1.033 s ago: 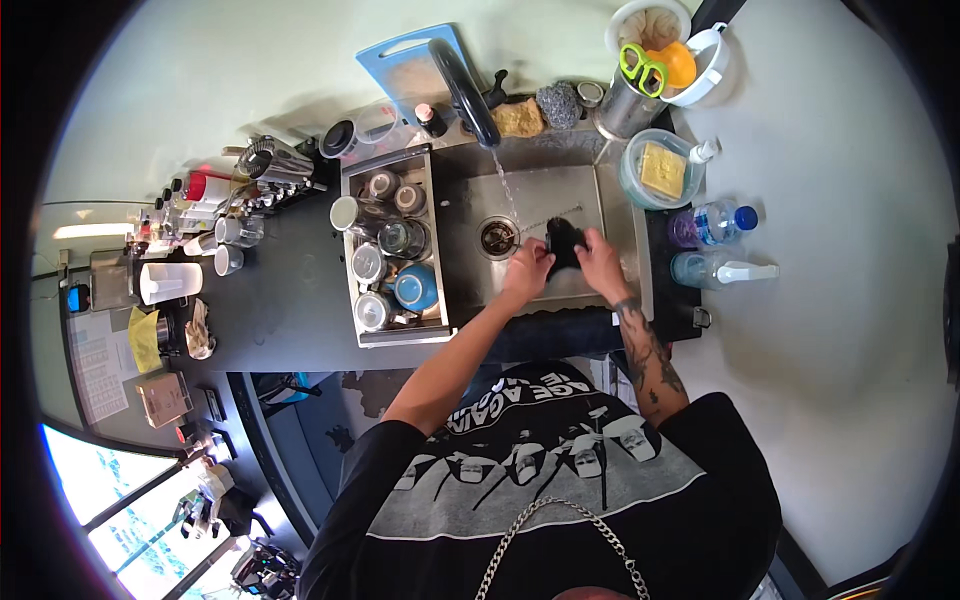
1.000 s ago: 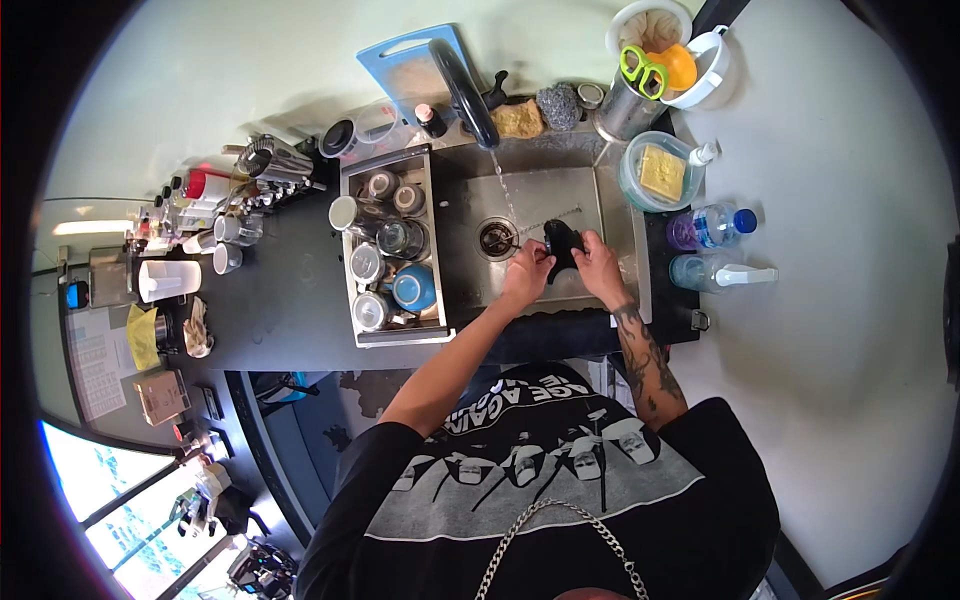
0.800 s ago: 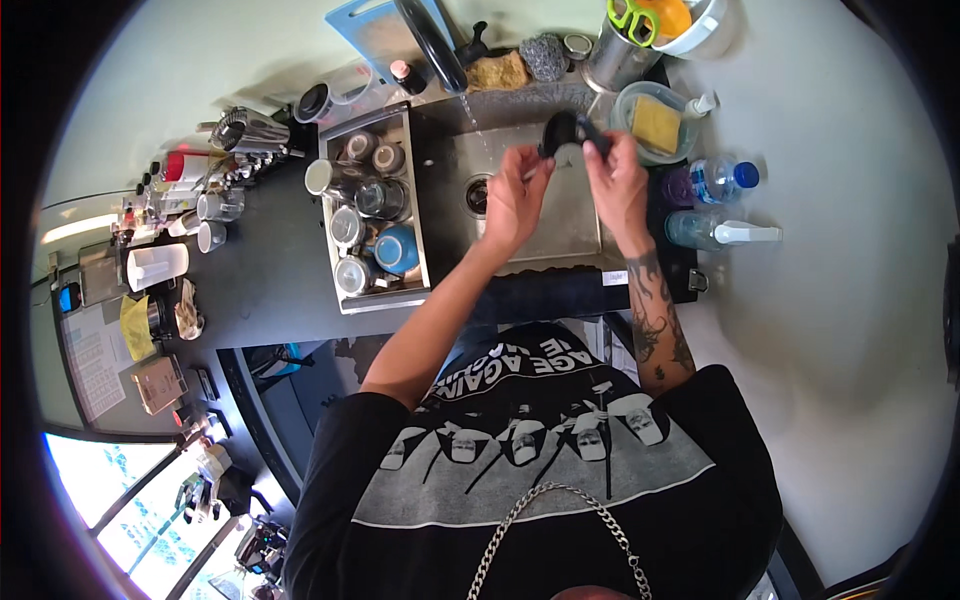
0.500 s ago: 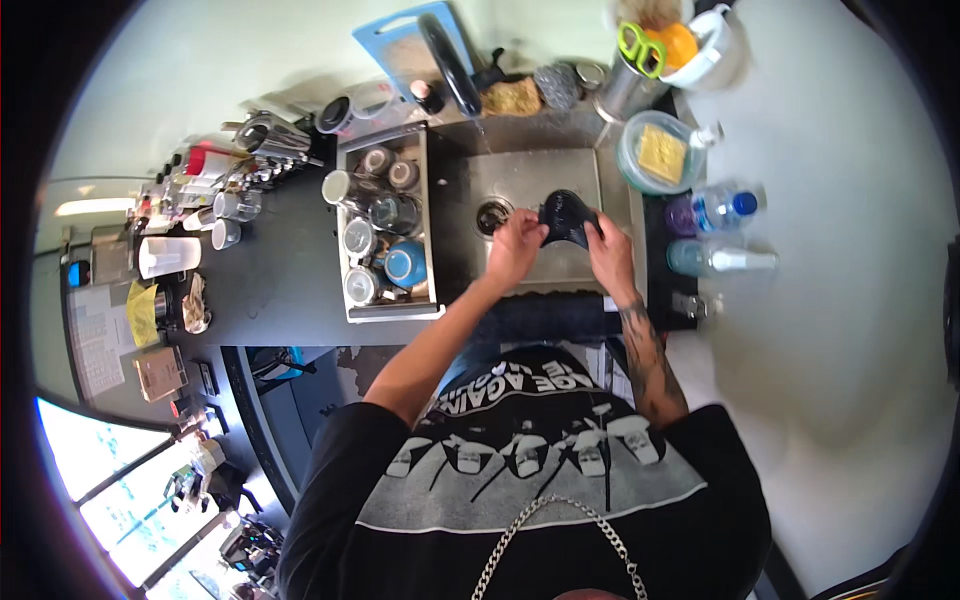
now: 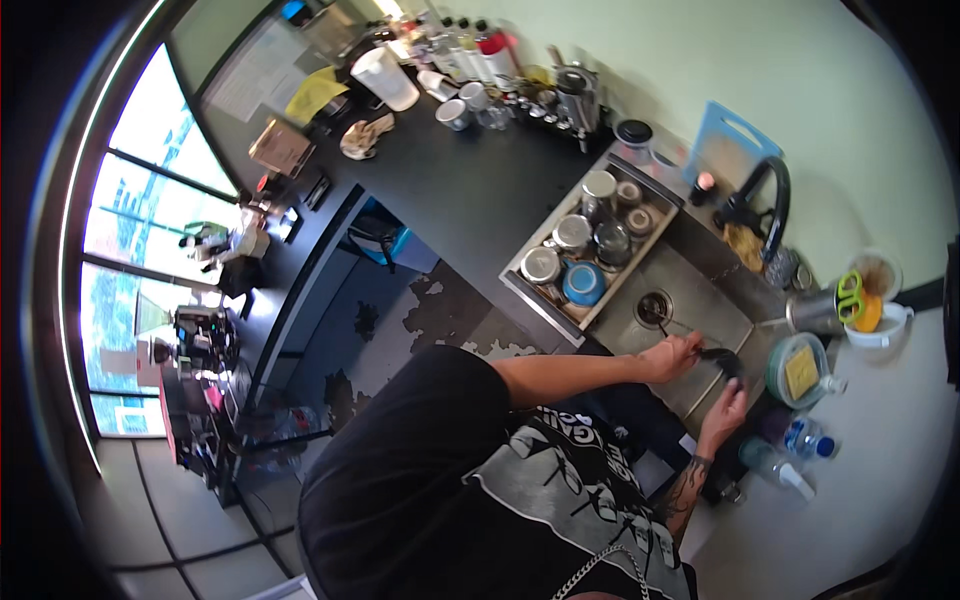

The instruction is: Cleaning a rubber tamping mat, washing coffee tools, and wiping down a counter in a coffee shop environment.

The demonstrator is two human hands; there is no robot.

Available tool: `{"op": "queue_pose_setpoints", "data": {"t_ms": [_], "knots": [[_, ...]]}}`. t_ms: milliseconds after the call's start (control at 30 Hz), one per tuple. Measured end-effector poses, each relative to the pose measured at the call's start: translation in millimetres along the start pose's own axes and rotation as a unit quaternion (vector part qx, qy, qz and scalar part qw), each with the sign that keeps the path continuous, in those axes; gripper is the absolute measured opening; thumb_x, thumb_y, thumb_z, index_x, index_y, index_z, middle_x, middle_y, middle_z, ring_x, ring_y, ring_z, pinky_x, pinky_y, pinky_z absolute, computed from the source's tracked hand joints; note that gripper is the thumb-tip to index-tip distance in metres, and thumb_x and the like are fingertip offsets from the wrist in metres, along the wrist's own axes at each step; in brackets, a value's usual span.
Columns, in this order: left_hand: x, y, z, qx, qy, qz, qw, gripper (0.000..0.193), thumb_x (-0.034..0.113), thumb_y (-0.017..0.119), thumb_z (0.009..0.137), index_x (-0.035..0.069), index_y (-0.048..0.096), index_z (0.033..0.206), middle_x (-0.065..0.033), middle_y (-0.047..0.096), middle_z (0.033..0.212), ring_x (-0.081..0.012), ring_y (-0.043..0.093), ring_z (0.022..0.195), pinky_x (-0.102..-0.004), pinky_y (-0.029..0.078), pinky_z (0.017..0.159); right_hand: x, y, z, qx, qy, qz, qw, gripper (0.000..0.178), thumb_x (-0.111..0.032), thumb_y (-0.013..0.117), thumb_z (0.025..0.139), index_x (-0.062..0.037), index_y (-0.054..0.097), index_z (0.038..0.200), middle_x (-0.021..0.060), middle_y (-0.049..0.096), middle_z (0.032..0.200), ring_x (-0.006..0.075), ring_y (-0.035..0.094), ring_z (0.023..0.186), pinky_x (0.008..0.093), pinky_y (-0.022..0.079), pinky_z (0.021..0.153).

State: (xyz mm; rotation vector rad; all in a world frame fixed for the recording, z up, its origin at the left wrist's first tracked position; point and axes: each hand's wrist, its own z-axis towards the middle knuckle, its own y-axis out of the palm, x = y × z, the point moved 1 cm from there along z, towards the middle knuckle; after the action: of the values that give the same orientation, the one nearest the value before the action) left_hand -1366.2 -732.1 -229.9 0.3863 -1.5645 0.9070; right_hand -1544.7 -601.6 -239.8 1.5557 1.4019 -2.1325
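A: Where are the arms?
B: Both reach to the sink [image 5: 700,300] at right of centre. Left hand [image 5: 672,357] curls its fingers shut on 1 end of a dark item [image 5: 722,360]; right hand [image 5: 727,408] grips the other end.

A: Its axis?
B: Roughly upper left to lower right; blurred.

A: Packages?
B: 2 clear bottles [image 5: 790,452], lower right; a round tub [image 5: 797,370] with a yellow sponge.

The sink [image 5: 700,300] is brushed metal with a dull sheen. The desk [image 5: 470,190] is dark and matt. The tap [image 5: 770,195] is glossy black. The cutting board [image 5: 725,140] looks like smooth blue plastic. The small dark thing [image 5: 722,360] between the hands looks matt; its material cannot be told. The jar lids [image 5: 575,232] in the rack shine like metal.
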Motion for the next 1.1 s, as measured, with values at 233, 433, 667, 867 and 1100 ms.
{"op": "queue_pose_setpoints", "data": {"t_ms": [233,433,667,867,1100], "knots": [[9.1,-5.5,-3.8,0.032,-0.017,-0.018,0.999,0.030,0.014,0.065,0.099,0.006,0.054,0.125,-0.0229,0.072,0.102,-0.0432,0.071,0.102,-0.0519,0.056,0.085,-13.1,6.8,3.5,0.069,-0.072,0.166,0.981,0.040,-0.025,0.061,0.109,0.0141,0.061,0.119,0.0313,0.067,0.101,0.0391,0.067,0.089,0.0416,0.053,0.085],[5.3,-9.9,-7.4,0.054,-0.015,-0.023,0.998,0.029,0.016,0.064,0.100,0.006,0.054,0.126,-0.0220,0.071,0.107,-0.0446,0.069,0.104,-0.0526,0.055,0.085,-22.1,9.3,7.3,-0.006,-0.043,0.032,0.999,0.039,-0.029,0.056,0.113,0.0085,0.064,0.119,0.0285,0.069,0.096,0.0409,0.066,0.084,0.0457,0.052,0.081],[-7.5,-18.1,4.1,-0.004,-0.121,0.072,0.990,0.029,0.014,0.064,0.101,0.004,0.053,0.126,-0.0216,0.071,0.106,-0.0432,0.071,0.101,-0.0510,0.056,0.086,-25.1,3.3,16.5,-0.064,-0.111,-0.060,0.990,0.039,-0.029,0.059,0.112,0.0091,0.064,0.114,0.0256,0.070,0.095,0.0247,0.066,0.082,0.0442,0.051,0.076],[17.9,-20.9,12.4,0.008,-0.054,-0.036,0.998,0.035,0.014,0.066,0.097,0.005,0.054,0.129,-0.0253,0.069,0.110,-0.0449,0.068,0.107,-0.0509,0.054,0.089,-21.1,-2.2,20.7,0.062,-0.027,0.117,0.991,0.037,-0.024,0.056,0.114,0.0110,0.061,0.124,0.0272,0.071,0.111,0.0230,0.068,0.094,0.0395,0.053,0.087],[13.3,-21.0,6.0,0.057,0.112,-0.057,0.990,0.030,0.013,0.064,0.100,0.003,0.052,0.127,-0.0245,0.070,0.103,-0.0459,0.070,0.100,-0.0533,0.055,0.084,-41.5,-2.3,7.8,0.096,-0.063,0.225,0.967,0.036,-0.022,0.060,0.112,0.0100,0.063,0.129,0.0252,0.074,0.111,0.0207,0.068,0.098,0.0391,0.054,0.090]]}}
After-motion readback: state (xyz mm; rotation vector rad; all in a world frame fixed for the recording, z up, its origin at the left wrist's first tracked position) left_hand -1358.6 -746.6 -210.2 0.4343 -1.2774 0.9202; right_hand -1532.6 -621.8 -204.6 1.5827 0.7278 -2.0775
